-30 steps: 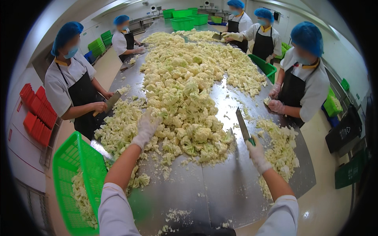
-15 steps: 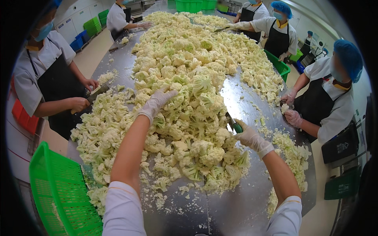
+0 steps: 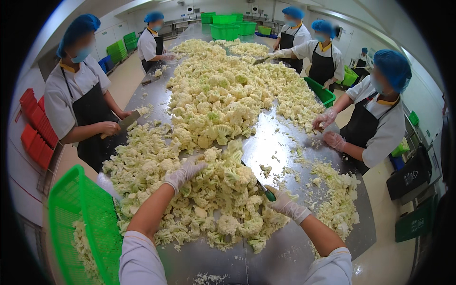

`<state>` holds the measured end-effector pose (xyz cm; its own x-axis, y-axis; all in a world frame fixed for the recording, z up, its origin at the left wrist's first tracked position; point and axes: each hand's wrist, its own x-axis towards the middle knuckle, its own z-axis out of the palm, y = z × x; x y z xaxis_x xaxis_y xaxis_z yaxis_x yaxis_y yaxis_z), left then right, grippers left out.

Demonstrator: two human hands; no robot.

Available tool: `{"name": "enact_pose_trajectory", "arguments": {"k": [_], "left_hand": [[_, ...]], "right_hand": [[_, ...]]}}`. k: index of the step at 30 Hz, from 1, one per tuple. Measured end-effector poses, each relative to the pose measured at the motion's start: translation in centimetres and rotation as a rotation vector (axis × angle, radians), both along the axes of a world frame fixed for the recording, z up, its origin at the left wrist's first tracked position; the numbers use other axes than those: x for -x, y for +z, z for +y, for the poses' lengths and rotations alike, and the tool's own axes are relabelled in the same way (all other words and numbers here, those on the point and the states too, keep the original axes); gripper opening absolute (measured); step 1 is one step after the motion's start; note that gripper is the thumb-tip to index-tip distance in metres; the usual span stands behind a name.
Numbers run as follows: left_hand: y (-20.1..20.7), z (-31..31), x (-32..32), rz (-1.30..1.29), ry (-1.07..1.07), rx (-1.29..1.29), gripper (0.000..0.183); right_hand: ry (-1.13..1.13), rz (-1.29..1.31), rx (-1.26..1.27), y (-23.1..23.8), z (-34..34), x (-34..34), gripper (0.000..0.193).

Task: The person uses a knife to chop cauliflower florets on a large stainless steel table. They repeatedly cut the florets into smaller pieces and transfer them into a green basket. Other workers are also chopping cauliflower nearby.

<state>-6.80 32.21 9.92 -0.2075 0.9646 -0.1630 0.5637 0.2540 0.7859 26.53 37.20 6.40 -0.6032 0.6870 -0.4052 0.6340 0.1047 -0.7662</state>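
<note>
Cut cauliflower (image 3: 209, 190) lies heaped on the metal table (image 3: 304, 256) in front of me. My left hand (image 3: 186, 174), in a thin clear glove, rests over the florets at the left side of the near heap, its fingers stretched across them. My gloved right hand (image 3: 287, 206) is closed round the green handle of a knife (image 3: 269, 194). The knife's narrow blade points away from me and to the left, along the right edge of the heap. Part of the blade is hidden by florets.
A green basket (image 3: 85, 213) with trimmings stands at the near left. Smaller bits of cauliflower (image 3: 335, 194) lie on the right. Co-workers stand along both sides; one on the left holds a broad knife (image 3: 127, 119). Green crates (image 3: 224, 31) are at the far end.
Both hands have come nearer to me, and the near heap has shifted with them. Bare metal now shows beyond its right part. The head view has tilted up.
</note>
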Motion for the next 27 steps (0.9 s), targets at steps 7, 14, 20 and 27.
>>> {"name": "enact_pose_trajectory", "arguments": {"k": [7,14,20,27], "left_hand": [[1.1,-5.7,-3.5,0.06,-0.036,-0.034,0.06],[-0.2,-13.3,-7.5,0.656,0.094,-0.461,0.047],[-2.7,-25.2,-16.1,0.483,-0.053,-0.156,0.036],[-4.0,-21.2,-20.7,0.756,-0.059,-0.377,0.046]], "right_hand": [[-0.084,-0.014,-0.297,-1.4,-4.2,-2.2,0.054],[-0.568,0.725,0.047,0.4,-10.2,-4.9,0.026],[-0.586,0.211,-0.134,1.9,-18.2,-10.5,0.02],[-0.43,0.088,-0.241,0.4,-26.2,-13.1,0.025]]}}
